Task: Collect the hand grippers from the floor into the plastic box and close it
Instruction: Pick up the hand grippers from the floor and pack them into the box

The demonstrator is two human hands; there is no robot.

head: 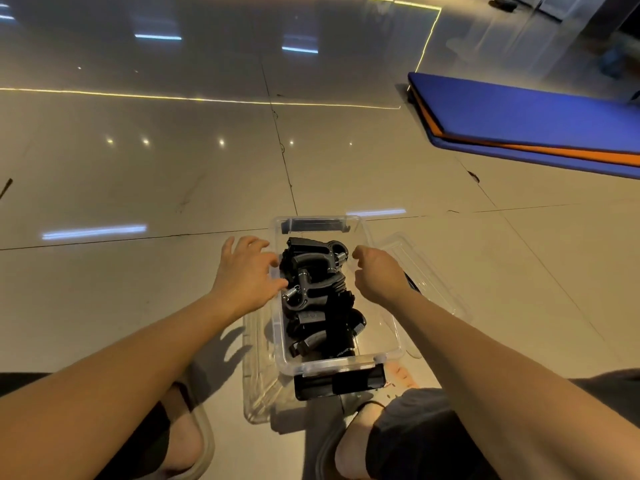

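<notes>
A clear plastic box [346,363] stands on the floor between my feet, with black latches at its near and far ends. Several black hand grippers [313,271] with metal springs are piled inside it. My left hand [246,275] is at the box's left rim, fingers spread and relaxed, thumb tip touching the rim. Over the right rim hovers my right hand [379,275], seen from the back with its fingers curled under; whether they hold anything is hidden. The clear lid [426,271] lies flat on the floor, sticking out from under the box at the right and lower left.
A blue and orange folded mat [540,126] lies on the floor at the far right. Glossy tiles stretch ahead and to the left. My sandalled feet [187,441] and knees sit just below the box.
</notes>
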